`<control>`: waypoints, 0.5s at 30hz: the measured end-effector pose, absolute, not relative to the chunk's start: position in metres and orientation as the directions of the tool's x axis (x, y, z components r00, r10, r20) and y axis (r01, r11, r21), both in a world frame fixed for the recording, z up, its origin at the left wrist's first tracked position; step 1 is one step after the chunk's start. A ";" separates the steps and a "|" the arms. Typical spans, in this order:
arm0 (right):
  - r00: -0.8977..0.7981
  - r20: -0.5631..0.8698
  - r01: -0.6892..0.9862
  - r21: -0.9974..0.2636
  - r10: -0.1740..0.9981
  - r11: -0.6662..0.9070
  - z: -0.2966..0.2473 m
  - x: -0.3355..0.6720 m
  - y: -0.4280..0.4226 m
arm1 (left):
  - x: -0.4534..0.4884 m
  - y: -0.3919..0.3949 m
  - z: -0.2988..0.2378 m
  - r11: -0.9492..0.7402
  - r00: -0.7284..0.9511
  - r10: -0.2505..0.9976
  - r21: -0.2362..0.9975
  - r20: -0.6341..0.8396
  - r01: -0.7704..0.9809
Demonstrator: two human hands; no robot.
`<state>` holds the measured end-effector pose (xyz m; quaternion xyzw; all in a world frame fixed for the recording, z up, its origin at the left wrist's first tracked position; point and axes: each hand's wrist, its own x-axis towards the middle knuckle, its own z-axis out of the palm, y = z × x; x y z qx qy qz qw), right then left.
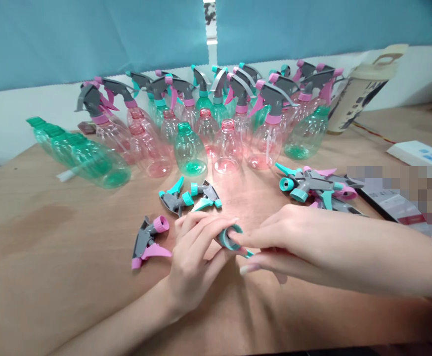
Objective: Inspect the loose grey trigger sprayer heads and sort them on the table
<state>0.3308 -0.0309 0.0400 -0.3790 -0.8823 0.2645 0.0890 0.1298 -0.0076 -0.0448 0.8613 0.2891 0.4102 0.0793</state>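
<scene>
Both my hands meet at the table's middle front on one grey and teal spray trigger head (231,238). My left hand (192,262) has its fingers curled over it from the left. My right hand (275,242) pinches its teal screw collar from the right. A grey and pink trigger head (147,240) lies just left of my left hand. Two teal trigger heads (190,197) lie just beyond my fingers.
Several clear pink and green spray bottles (201,133) stand in rows at the back, some capped, some open. Green bottles (86,155) lie on their side at left. A pile of trigger heads (318,188) sits at right. A beige jug (360,89) and papers (419,153) are far right.
</scene>
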 end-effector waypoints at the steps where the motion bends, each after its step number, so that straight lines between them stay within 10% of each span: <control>1: -0.690 -0.059 0.631 -0.537 0.722 0.559 0.039 0.330 -0.030 | 0.130 -0.007 -0.045 -0.824 0.496 0.559 0.376 0.665 0.424; 15: -0.744 0.104 0.596 -0.341 0.660 0.727 0.035 0.333 -0.021 | 0.130 0.000 -0.050 -0.866 0.537 0.495 0.437 0.683 0.243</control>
